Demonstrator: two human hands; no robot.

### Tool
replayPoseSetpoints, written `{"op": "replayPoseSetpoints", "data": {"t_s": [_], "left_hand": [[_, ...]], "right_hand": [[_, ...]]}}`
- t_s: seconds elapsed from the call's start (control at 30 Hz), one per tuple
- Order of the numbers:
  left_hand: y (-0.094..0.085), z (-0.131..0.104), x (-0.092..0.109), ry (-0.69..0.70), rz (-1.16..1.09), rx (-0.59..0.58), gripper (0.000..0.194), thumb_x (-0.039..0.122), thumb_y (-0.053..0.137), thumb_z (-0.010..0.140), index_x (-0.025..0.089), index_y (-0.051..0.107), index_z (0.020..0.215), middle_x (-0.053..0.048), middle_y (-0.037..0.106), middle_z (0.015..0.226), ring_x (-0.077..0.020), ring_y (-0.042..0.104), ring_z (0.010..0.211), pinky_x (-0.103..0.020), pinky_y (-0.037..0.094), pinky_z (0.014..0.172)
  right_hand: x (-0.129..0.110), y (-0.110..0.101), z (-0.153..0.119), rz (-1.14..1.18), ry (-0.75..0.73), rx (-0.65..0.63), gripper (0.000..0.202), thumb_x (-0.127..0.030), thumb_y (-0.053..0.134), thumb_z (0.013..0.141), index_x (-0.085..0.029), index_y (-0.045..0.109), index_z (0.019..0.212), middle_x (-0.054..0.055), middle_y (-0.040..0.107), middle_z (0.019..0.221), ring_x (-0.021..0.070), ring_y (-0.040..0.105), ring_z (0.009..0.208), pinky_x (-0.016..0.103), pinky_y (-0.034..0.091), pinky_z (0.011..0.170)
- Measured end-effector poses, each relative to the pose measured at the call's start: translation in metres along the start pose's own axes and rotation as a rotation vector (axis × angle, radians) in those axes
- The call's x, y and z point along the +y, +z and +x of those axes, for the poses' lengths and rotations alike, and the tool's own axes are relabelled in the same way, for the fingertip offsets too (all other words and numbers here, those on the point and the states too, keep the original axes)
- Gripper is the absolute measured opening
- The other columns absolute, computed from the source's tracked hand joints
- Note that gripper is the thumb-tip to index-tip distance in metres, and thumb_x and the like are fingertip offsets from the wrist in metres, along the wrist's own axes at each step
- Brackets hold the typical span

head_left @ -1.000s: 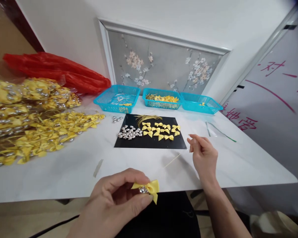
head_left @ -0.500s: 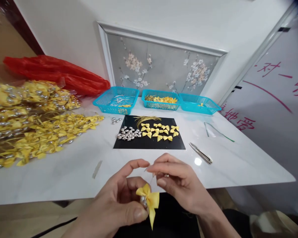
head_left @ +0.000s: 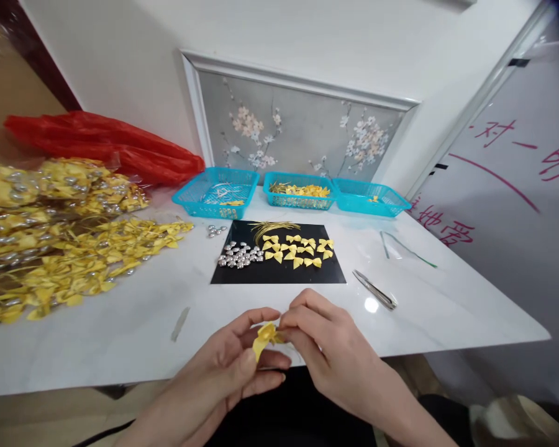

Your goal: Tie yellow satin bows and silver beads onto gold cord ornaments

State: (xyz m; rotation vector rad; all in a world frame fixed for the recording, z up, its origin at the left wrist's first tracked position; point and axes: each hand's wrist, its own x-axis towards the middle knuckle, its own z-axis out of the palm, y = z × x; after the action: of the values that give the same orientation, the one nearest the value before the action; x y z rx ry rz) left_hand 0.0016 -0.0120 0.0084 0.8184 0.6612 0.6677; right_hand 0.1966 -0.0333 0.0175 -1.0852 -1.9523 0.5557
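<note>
A yellow ribbon bow (head_left: 263,338) is held just over the table's front edge, pinched between the thumb and fingers of my left hand (head_left: 223,369). My right hand (head_left: 333,347) has its thumb and fingertips closed at the bow's right side. What exactly the right fingertips grip is hidden behind them. Beyond both hands lies a black mat (head_left: 279,277). It carries a cluster of silver beads (head_left: 240,256), several more yellow bows (head_left: 298,249) and a bundle of thin gold ties (head_left: 274,228).
Three blue baskets stand along the wall: left (head_left: 190,197), middle (head_left: 298,202) and right (head_left: 372,202). Metal thread snips (head_left: 375,289) lie at right. Strings of yellow bows and silver beads (head_left: 74,261) fill the left side, with red plastic (head_left: 102,146) behind. Loose beads (head_left: 217,231) sit beside the mat.
The bow has moved up and turned, so its silver bead no longer shows. My right fingers have come down from a thin strand to the bow's right side.
</note>
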Motion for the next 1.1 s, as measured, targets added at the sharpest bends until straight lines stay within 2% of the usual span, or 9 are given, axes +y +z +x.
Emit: {"op": "replayPoseSetpoints", "data": {"t_s": [0.1,0.23,0.33,0.43,0.67,0.83,0.97,1.03,1.1], "left_hand": [[0.001,0.002,0.003,0.114,0.193,0.155,0.044,0.054,0.076,0.079,0.026,0.072,0.113,-0.005,0.07,0.12,-0.024,0.062,0.116,-0.033,0.054,0.097],[0.009,0.011,0.008,0.173,0.402,0.198,0.028,0.043,0.079,0.08,0.024,0.074,0.101,-0.003,0.076,0.101,-0.0208,0.068,0.099,-0.031,0.056,0.093],[0.013,0.017,0.008,0.177,0.422,0.225,0.028,0.038,0.081,0.076,0.023,0.072,0.098,-0.002,0.077,0.09,-0.0208,0.071,0.089,-0.029,0.06,0.08],[0.012,0.017,0.005,0.216,0.443,0.263,0.036,0.037,0.079,0.079,0.027,0.068,0.112,-0.002,0.077,0.09,-0.0208,0.073,0.085,-0.029,0.062,0.078],[0.015,0.015,0.005,0.286,0.78,0.224,0.014,0.033,0.07,0.087,0.029,0.075,0.099,0.0,0.076,0.091,-0.0186,0.072,0.082,-0.023,0.058,0.076],[0.018,0.019,0.003,0.307,0.724,0.358,0.015,0.034,0.076,0.077,0.029,0.079,0.091,0.001,0.079,0.083,-0.0192,0.073,0.071,-0.023,0.06,0.067],[0.011,0.02,-0.001,0.4,0.776,0.445,0.012,0.034,0.077,0.075,0.029,0.082,0.085,0.0,0.08,0.077,-0.0193,0.072,0.066,-0.024,0.06,0.066],[0.007,0.02,-0.003,0.407,0.807,0.468,0.011,0.033,0.077,0.074,0.029,0.082,0.082,-0.001,0.081,0.078,-0.0204,0.072,0.067,-0.026,0.06,0.066],[0.004,0.02,-0.004,0.412,0.827,0.48,0.009,0.033,0.077,0.074,0.028,0.083,0.08,-0.001,0.081,0.076,-0.0216,0.073,0.067,-0.027,0.06,0.064]], "right_hand": [[-0.002,-0.005,0.0,-0.218,0.037,-0.057,0.025,-0.013,0.041,0.101,-0.016,0.064,0.093,0.005,0.055,0.089,0.0172,0.056,0.075,0.031,0.044,0.067],[-0.004,-0.008,0.001,-0.296,0.101,-0.105,0.025,-0.015,0.042,0.101,-0.016,0.063,0.087,0.004,0.055,0.086,0.0175,0.056,0.071,0.031,0.041,0.064],[-0.004,-0.009,0.001,-0.249,0.161,-0.085,0.022,-0.014,0.045,0.1,-0.017,0.061,0.086,0.003,0.055,0.086,0.0158,0.056,0.071,0.03,0.04,0.065],[-0.001,-0.009,0.001,-0.158,0.199,-0.057,0.02,-0.013,0.047,0.099,-0.017,0.06,0.083,0.002,0.054,0.083,0.014,0.054,0.069,0.027,0.038,0.062],[0.007,-0.005,-0.003,0.039,0.239,0.044,0.019,-0.011,0.051,0.096,-0.018,0.058,0.08,0.001,0.053,0.082,0.0132,0.055,0.072,0.026,0.04,0.064],[0.008,0.002,-0.013,0.157,0.266,0.191,0.02,-0.021,0.048,0.101,-0.018,0.065,0.091,0.004,0.057,0.089,0.0151,0.056,0.078,0.027,0.044,0.069],[0.013,-0.009,-0.026,0.459,0.346,0.268,0.022,-0.03,0.048,0.103,-0.02,0.068,0.104,0.001,0.054,0.079,0.0097,0.048,0.058,0.023,0.039,0.052],[0.013,-0.027,-0.027,0.658,0.34,0.44,0.02,-0.031,0.054,0.101,-0.021,0.07,0.108,-0.002,0.053,0.075,0.0058,0.042,0.049,0.02,0.037,0.046],[0.009,-0.05,-0.023,0.685,0.257,0.728,0.013,-0.027,0.064,0.094,-0.021,0.072,0.102,-0.002,0.055,0.079,0.0031,0.04,0.048,0.02,0.047,0.052]]}}
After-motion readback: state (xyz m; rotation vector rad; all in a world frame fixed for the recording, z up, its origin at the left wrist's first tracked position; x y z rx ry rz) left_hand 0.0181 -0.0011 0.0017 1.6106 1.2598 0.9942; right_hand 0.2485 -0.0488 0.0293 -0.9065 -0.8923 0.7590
